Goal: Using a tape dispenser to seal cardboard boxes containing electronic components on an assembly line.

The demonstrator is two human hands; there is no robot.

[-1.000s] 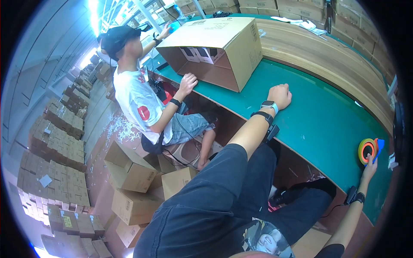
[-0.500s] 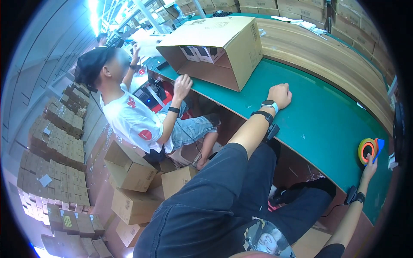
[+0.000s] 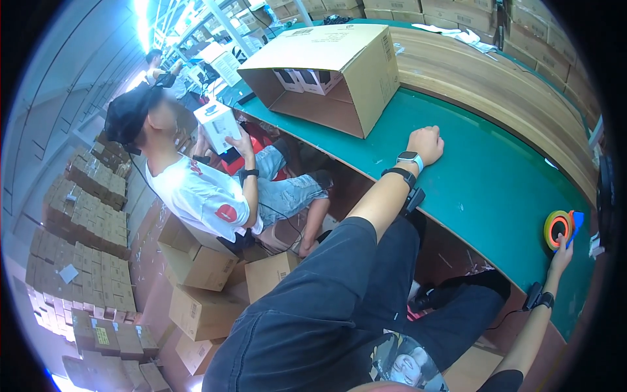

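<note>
Left hand: the left hand (image 3: 426,143) is closed into a loose fist and is rested on the green table (image 3: 496,189); nothing is seen inside it, and a watch is worn on its wrist.
Right hand: the right hand (image 3: 560,253) is placed at the tape dispenser (image 3: 560,228), with the fingers laid against its lower side; whether it is truly clamped cannot be told, because the hand is small and close to the picture rim.
Tape dispenser: a yellow-green roll with an orange core and a blue part is seen standing on the green table, near the front edge, far on the right.
Hands to each other: they are kept well apart, with a wide bare stretch of green surface between them.
Front edge: the table front edge is crossed by both forearms; the left fist is lying just behind it.
Cardboard box: a large cardboard box (image 3: 326,72) is laid on its side on the table, with the opening turned toward the left, near the left fist but not touching it.
Back edge: the green surface is bordered by a long wooden ledge (image 3: 496,85).
Co-worker: a seated person (image 3: 202,189) is found at the left, below the table edge, and a small white box (image 3: 218,124) is held up in this person's hand.
Floor: many cartons (image 3: 196,274) are stacked beside the seated person.
</note>
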